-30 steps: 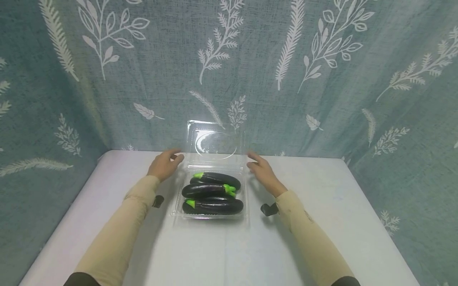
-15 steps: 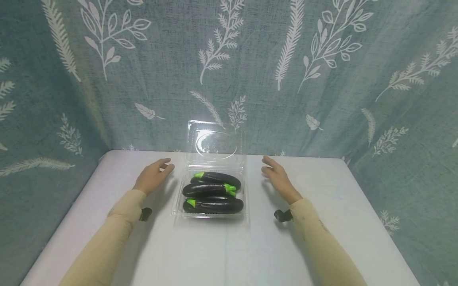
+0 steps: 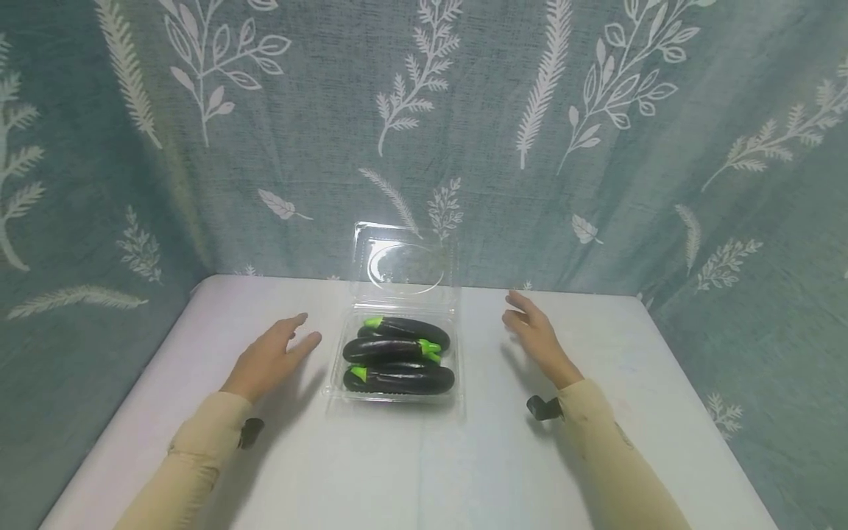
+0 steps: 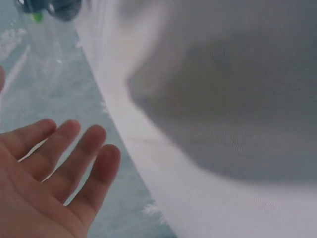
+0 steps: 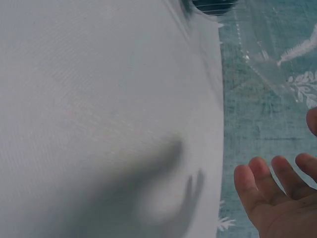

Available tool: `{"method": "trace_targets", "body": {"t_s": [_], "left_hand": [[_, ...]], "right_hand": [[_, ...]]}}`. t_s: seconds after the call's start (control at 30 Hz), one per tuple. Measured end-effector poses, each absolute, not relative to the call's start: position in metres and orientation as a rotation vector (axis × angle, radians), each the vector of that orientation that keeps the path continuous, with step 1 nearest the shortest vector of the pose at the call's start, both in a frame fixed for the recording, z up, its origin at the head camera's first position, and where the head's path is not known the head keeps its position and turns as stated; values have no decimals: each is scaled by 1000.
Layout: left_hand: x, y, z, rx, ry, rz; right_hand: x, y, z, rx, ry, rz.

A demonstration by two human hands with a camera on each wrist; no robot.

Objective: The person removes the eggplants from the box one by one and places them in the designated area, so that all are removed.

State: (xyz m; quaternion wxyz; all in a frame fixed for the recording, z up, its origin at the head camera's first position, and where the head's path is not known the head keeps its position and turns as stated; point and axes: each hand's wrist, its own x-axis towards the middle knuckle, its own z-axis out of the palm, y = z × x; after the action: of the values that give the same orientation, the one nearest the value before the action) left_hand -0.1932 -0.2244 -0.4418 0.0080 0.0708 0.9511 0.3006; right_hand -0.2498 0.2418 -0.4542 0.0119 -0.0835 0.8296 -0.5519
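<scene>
In the head view several dark purple eggplants (image 3: 399, 380) with green caps lie stacked in a clear plastic clamshell box (image 3: 394, 398). Its transparent lid (image 3: 405, 269) stands raised at the back. To the left of the box, my left hand (image 3: 268, 358) is held above the table, fingers extended and thumb apart, touching nothing. My right hand (image 3: 539, 338) hovers on the other side with loosely bent fingers and holds nothing. The left wrist view shows the left palm (image 4: 39, 193) facing up the frame with spread fingers; in the right wrist view the right fingers (image 5: 270, 186) are also parted.
A white-covered table (image 3: 397, 471) bears the box near its far edge. Green-grey curtains (image 3: 318, 132) with white leaf prints hang behind and at both sides. A small dark device (image 3: 545, 408) sits at the right wrist, another (image 3: 250, 433) at the left.
Both hands have drawn away from the box's lid, the left one leftward and toward the person, the right one rightward. The box and eggplants stay in place; the head view has shifted slightly.
</scene>
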Motion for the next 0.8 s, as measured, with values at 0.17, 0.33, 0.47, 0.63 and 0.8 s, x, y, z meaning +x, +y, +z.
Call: {"method": "trace_targets", "body": {"t_s": [0.17, 0.33, 0.47, 0.63, 0.8], "left_hand": [[-171, -210, -436, 301, 2959, 927], [-157, -195, -439, 428, 2992, 907], [-154, -187, -446, 510, 3028, 854], [-151, -183, -452, 540, 3034, 821], [-148, -179, -453, 557, 3035, 822]], "right_hand": [[-246, 238, -446, -325, 2661, -1674], [-237, 228, -433, -408, 2692, -1614], [-229, 217, -425, -491, 2735, -1501], [-220, 203, -417, -611, 2757, -1413], [-211, 188, -412, -755, 2796, -1296]]}}
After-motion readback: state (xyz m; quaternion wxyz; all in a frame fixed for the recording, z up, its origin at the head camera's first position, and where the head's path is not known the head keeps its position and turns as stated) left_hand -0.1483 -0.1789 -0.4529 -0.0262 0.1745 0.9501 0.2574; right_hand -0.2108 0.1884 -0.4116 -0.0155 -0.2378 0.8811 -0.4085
